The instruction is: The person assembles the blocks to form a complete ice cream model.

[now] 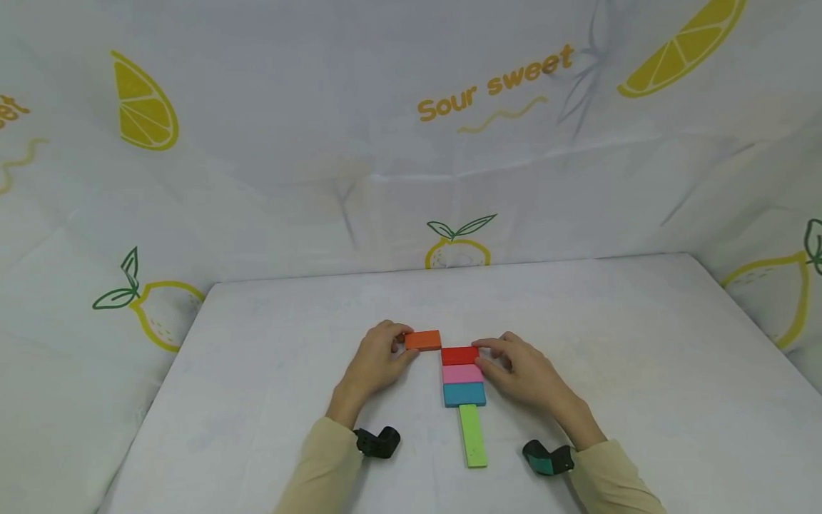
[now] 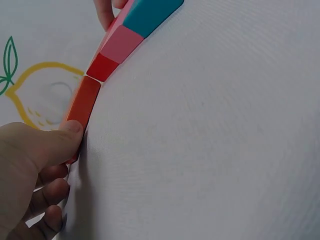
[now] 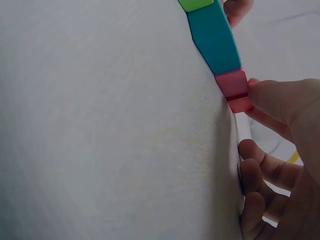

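Observation:
In the head view my left hand (image 1: 375, 360) pinches an orange block (image 1: 423, 340) by its left end, thumb on the near side. The block's right end is by the far left corner of a red block (image 1: 459, 355). My right hand (image 1: 523, 371) has thumb and index finger about the red block's right end. Nearer than the red one lie a pink block (image 1: 462, 374) and a blue block (image 1: 464, 394), side by side and touching. A green block (image 1: 473, 436) runs lengthwise from the blue one towards me. The left wrist view shows the thumb on the orange block (image 2: 86, 102).
The blocks lie on a white-covered table (image 1: 257, 400). Behind it hangs a white cloth (image 1: 289, 178) printed with lemons and lettering. Black wrist cameras, left (image 1: 377, 442) and right (image 1: 548, 457), sit low beside the sleeves.

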Demonstrator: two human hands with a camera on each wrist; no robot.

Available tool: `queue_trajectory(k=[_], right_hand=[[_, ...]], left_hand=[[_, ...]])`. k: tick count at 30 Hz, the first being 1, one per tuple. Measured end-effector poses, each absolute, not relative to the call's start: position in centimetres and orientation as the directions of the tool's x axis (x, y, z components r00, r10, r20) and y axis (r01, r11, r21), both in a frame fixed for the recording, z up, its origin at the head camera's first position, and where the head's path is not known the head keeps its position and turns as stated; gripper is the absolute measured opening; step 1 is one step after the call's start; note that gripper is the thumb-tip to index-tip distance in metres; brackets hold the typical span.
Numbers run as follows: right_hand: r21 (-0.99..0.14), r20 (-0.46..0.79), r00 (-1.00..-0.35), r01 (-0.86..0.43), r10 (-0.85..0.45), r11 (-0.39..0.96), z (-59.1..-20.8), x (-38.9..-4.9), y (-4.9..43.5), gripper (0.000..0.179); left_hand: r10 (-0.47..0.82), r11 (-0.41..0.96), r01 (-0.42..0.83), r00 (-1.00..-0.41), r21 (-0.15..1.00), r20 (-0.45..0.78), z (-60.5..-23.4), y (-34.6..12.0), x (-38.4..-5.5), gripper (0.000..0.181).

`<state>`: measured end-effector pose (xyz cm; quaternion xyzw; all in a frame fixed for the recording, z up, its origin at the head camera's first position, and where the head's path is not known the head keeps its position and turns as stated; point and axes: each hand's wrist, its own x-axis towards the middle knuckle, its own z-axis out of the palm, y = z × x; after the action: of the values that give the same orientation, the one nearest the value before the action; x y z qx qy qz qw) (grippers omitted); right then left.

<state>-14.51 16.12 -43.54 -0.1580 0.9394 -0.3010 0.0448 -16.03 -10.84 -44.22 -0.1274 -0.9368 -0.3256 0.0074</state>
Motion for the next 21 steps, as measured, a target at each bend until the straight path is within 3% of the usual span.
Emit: queue_trajectory(k=[21], right_hand=[[-0.583, 0.007, -0.945, -0.269, -0.326, 0.767, -43.35, -14.43, 16.09, 0.034]], left_hand=[[0.252, 0.733, 0.232, -0.966, 0.639, 0.062, -44.32, -10.38, -16.13, 0.040]])
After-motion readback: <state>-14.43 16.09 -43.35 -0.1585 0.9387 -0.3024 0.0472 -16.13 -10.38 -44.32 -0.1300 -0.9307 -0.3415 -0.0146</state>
